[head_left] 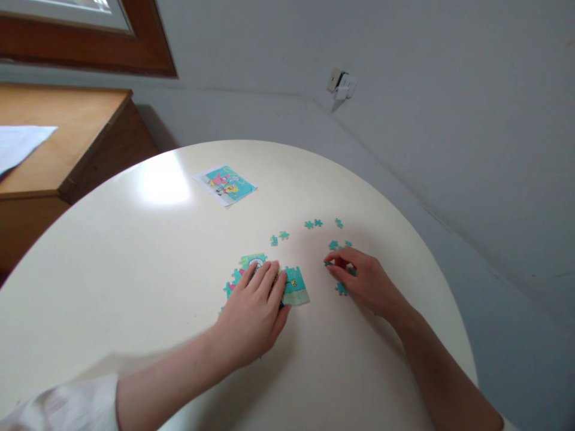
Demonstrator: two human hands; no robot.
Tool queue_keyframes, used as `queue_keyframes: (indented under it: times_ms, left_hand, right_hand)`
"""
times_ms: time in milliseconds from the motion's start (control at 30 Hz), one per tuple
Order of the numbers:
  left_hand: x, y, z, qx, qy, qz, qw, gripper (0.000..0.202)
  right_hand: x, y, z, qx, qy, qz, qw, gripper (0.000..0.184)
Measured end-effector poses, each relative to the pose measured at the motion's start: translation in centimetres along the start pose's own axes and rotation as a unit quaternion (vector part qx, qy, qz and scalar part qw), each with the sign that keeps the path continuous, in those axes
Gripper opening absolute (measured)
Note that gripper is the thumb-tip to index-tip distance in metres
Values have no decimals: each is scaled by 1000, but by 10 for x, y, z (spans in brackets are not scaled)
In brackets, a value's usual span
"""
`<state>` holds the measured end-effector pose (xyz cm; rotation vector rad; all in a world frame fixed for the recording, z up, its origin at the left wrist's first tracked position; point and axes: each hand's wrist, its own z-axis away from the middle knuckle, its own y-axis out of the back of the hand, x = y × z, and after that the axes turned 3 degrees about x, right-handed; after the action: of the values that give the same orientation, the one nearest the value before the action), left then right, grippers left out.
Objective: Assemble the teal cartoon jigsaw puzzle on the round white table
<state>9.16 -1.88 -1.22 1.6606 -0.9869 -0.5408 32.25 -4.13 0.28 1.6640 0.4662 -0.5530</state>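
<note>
- Head view: nearest the camera, a pale fabric sleeve (67, 408) covers the arm of the left hand (251, 311), which lies flat, pinching nothing, over the partly joined puzzle (297, 286), probably to keep it from sliding.
- The right hand (363, 276), right of the puzzle, makes a narrow pinch on a small teal piece (327, 264); fingertips seem to suit something so thin.
- Loose pieces (318, 222) lie scattered, perhaps for easy viewing; they look card-like, knobbed and notched.
- Beyond, a papery rectangular picture sheet (233, 187) rests on the smooth, glossy, rounded table (112, 251).
</note>
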Motion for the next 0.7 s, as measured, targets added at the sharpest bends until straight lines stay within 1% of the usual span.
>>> queue_keyframes:
  times_ms: [67, 167, 300, 367, 433, 600, 700]
  left_hand:
    - [2, 1, 0, 4, -6, -3, 1000, 39]
    - [8, 2, 1, 2, -17, -12, 1000, 37]
    - [16, 3, 5, 1, -49, 0, 999, 38]
    - [18, 4, 7, -2, -54, 11, 998, 38]
    - [18, 4, 7, -7, -53, 21, 998, 38]
    - [16, 3, 7, -24, -47, 32, 998, 41]
    - [16, 2, 7, -30, -44, 36, 998, 44]
  right_hand:
    - [0, -1, -1, 12, -6, -12, 1000, 10]
    - [-3, -3, -2, 27, -34, -49, 998, 9]
    - [-12, -10, -3, 27, -49, -145, 988, 14]
    - [-18, -15, -2, 13, -42, -192, 980, 16]
    - [-23, -20, 0, -8, -35, -210, 977, 19]
    - [-27, -28, 4, -70, -24, -200, 977, 13]
    - [-26, -27, 3, -74, -32, -195, 978, 12]
